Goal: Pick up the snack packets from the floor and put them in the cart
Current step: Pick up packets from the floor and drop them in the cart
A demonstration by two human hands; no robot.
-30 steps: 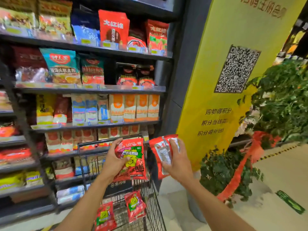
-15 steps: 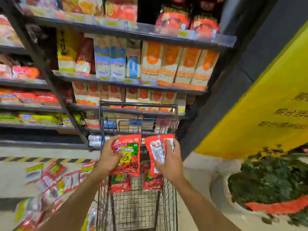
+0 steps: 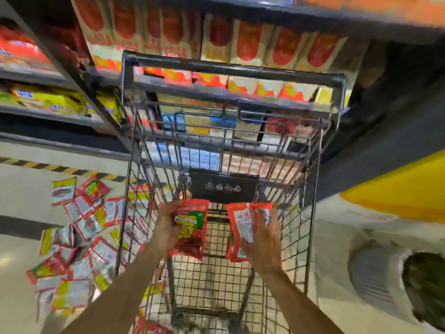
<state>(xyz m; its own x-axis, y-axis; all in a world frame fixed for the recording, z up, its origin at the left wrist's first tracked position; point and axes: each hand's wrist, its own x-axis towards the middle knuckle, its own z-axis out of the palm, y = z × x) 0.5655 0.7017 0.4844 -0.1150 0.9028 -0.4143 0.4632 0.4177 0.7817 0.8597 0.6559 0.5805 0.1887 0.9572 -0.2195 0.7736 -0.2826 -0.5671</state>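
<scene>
Both my hands are down inside the wire cart (image 3: 310, 189), near its far end. My left hand (image 3: 167, 226) grips a red snack packet (image 3: 192, 230) with a green and yellow print facing me. My right hand (image 3: 263, 239) holds a second red packet (image 3: 240, 227), back label toward me. Both packets hang low over the cart's mesh bottom. Many more red and yellow snack packets (image 3: 79, 237) lie scattered on the floor left of the cart. Another red packet (image 3: 149, 327) shows at the cart's near end.
Store shelves (image 3: 60, 116) stocked with packaged goods stand behind and left of the cart. A black-and-yellow hazard strip (image 3: 48, 167) runs along the floor. A yellow board (image 3: 397, 189) is at the right, with a potted plant (image 3: 423, 285) below it.
My view has tilted down from the shelves to the cart and floor. Both hands have gone lower into the cart, each still holding its packet.
</scene>
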